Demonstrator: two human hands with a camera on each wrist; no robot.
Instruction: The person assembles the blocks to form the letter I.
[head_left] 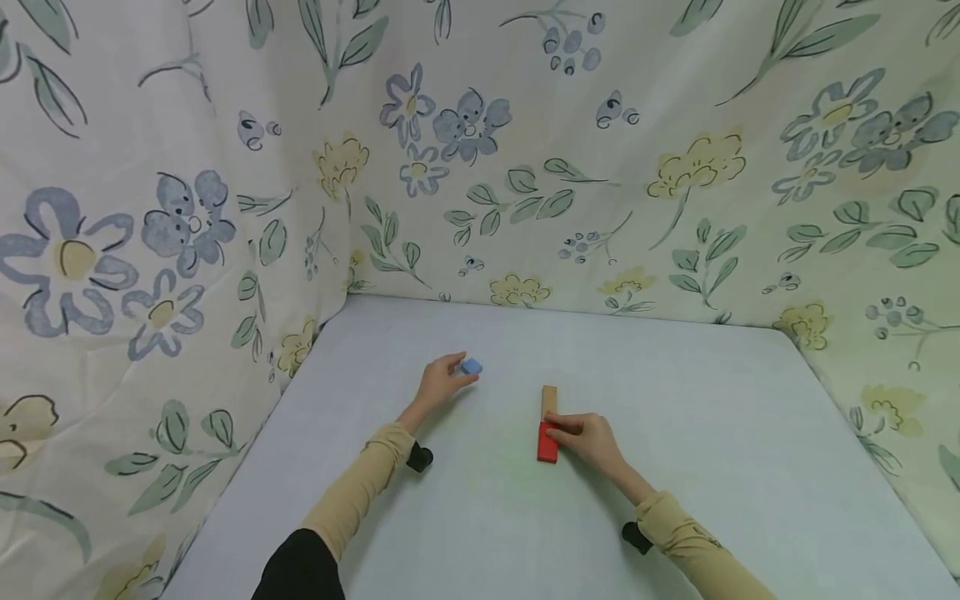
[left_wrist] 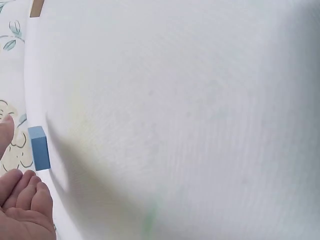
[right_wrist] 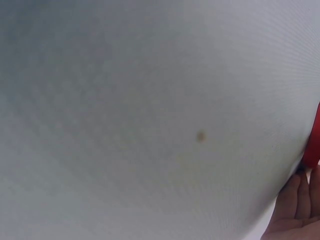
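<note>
Close to a small blue block (head_left: 471, 366), my left hand (head_left: 441, 382) has its thumb and fingers spread apart on either side of it. In the left wrist view a gap shows between the left fingers (left_wrist: 36, 197) and the blue block (left_wrist: 40, 149). My right hand (head_left: 592, 438) pinches the upper part of a red block (head_left: 547, 448) with thumb and forefinger. A plain wooden block (head_left: 550, 400) lies end to end with the red one, its near end partly hidden by the forefinger. The right wrist view catches only an edge of the red block (right_wrist: 313, 145).
All the blocks are on a white table (head_left: 675, 400). Flower-printed cloth (head_left: 525, 225) hangs behind the table and along its sides. Dark wrist cameras (head_left: 420, 457) sit under both sleeves.
</note>
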